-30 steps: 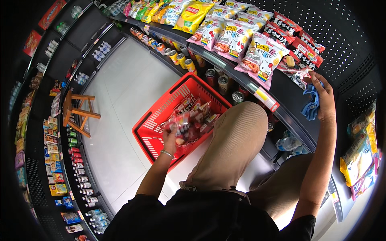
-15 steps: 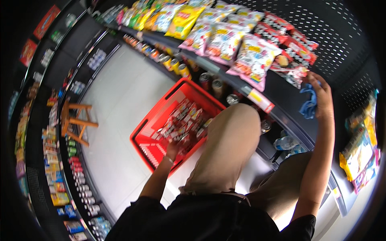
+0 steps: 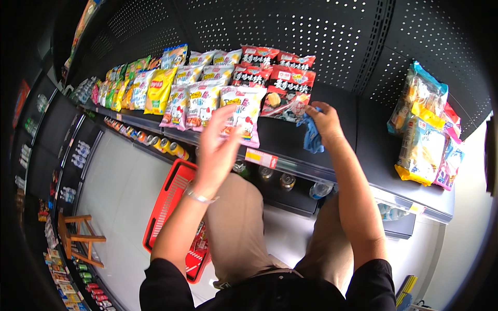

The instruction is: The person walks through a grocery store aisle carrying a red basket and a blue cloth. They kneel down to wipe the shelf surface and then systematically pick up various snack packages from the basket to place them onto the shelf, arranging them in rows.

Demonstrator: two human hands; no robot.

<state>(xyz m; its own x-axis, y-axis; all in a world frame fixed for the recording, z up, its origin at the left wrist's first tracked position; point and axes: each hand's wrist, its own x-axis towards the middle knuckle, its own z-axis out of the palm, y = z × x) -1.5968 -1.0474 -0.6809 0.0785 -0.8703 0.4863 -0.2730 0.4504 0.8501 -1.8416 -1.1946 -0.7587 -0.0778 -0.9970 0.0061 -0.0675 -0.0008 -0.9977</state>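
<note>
My left hand (image 3: 215, 147) is raised with its fingers apart and nothing in it, slightly blurred, in front of the pink-and-white snack bags (image 3: 203, 106). A blue cloth (image 3: 313, 136) hangs from my right hand (image 3: 327, 123), which has its fingers closed around it over the black shelf (image 3: 340, 142). Those fingertips are at the right edge of a red-and-black snack bag (image 3: 287, 93) standing in the front row; whether they press on it I cannot tell. More red-and-black bags (image 3: 250, 76) stand beside and behind it.
A red shopping basket (image 3: 155, 217) holding red packets is on the floor at left, partly hidden by my left arm and leg. Yellow-and-blue bread bags (image 3: 423, 145) sit at the shelf's right end. Cans (image 3: 287, 180) stand below. A wooden stool (image 3: 80, 238) is far left.
My left hand has come up out of the basket to the shelf front, leaving the red packets there. My right hand still holds the cloth by the red-and-black bag. The view has turned rightward.
</note>
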